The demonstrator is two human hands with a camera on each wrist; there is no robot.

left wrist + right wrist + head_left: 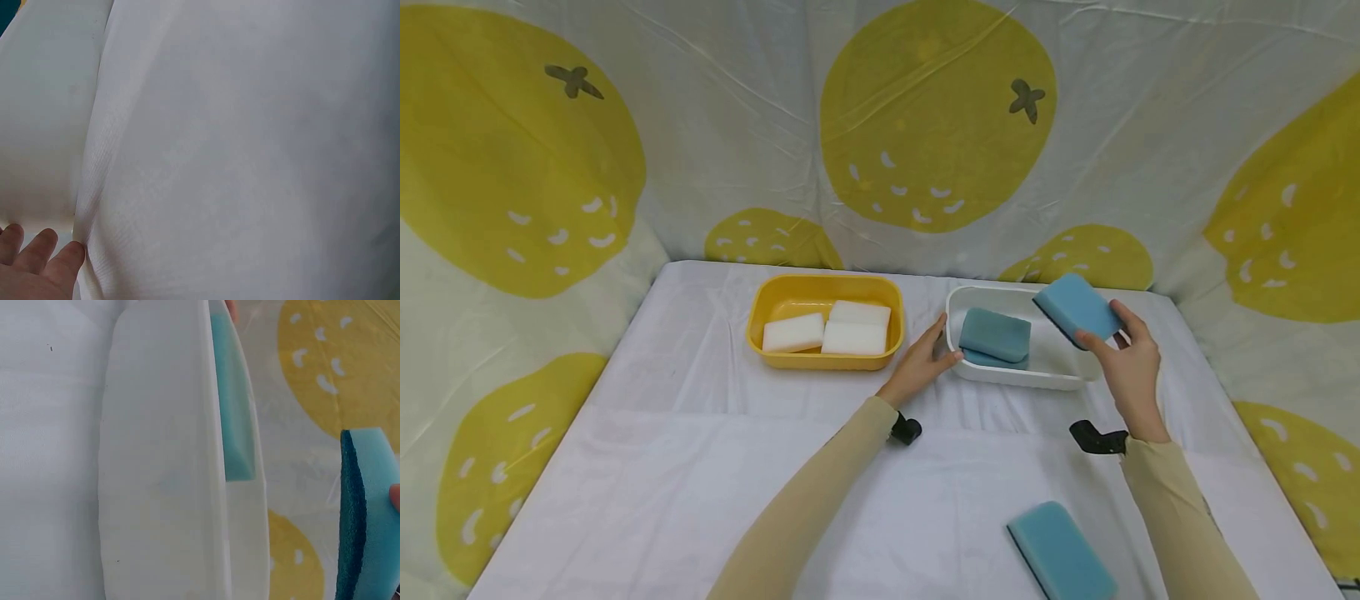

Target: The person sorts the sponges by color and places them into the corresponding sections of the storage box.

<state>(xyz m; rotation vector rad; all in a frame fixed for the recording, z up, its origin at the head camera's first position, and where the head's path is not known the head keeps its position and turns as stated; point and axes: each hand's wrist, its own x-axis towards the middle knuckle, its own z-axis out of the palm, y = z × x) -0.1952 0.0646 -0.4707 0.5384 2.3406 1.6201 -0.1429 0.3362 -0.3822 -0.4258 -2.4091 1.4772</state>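
Note:
My right hand (pixel 1131 371) pinches a light blue sponge (pixel 1078 307) with a dark scouring layer, held tilted over the right part of a white plastic tub (pixel 1015 377). The sponge's dark face (pixel 352 512) shows at the edge of the right wrist view. Inside the tub's left half, one blue-green sponge (pixel 995 333) lies on top of another. My left hand (pixel 917 362) rests its fingers against the tub's left end, the thumb near the front corner. Three fingers (pixel 45 250) show beside the tub wall in the left wrist view.
A yellow tub (pixel 827 362) to the left holds three white sponge blocks (pixel 855 337). Another blue sponge (pixel 1063 552) lies on the white cloth near the front. Behind the table hangs a fabric (pixel 760 117) printed with large yellow fruit.

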